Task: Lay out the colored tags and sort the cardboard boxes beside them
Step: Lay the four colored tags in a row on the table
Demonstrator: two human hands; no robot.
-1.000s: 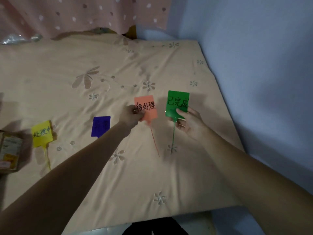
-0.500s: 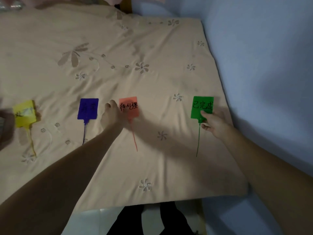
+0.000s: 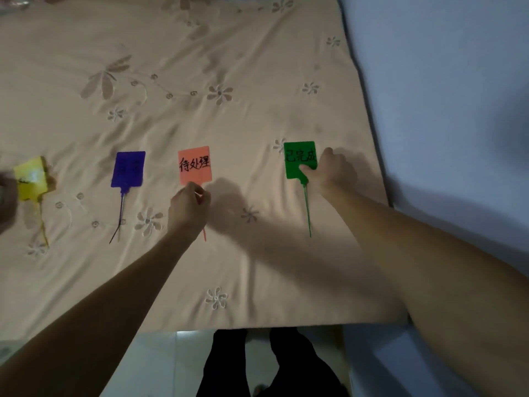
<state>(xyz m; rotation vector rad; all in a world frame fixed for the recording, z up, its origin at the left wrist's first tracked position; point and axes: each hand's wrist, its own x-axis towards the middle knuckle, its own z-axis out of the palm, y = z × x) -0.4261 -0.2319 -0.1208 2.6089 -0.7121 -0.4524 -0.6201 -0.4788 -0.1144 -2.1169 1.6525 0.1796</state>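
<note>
Four tags with long tails lie in a row on the beige bedsheet (image 3: 200, 53). A yellow tag (image 3: 31, 179) sits at the far left, a blue tag (image 3: 128, 169) to its right, then an orange tag (image 3: 195, 165) with black writing. A green tag (image 3: 299, 159) lies at the right. My left hand (image 3: 187, 209) pinches the orange tag's stem just below the card. My right hand (image 3: 333, 171) presses its thumb on the green tag's lower right corner. No cardboard boxes show.
The bed's right edge meets a pale blue wall (image 3: 443, 110). The near edge of the bed ends above a light floor (image 3: 160, 362), where dark trouser legs (image 3: 269, 365) stand. A dark blurred shape (image 3: 5, 202) sits at the left edge.
The orange tag has shifted right, away from the blue one, and my left hand slid down to its stem. The green tag now lies flat under my right thumb. The view tilted downward.
</note>
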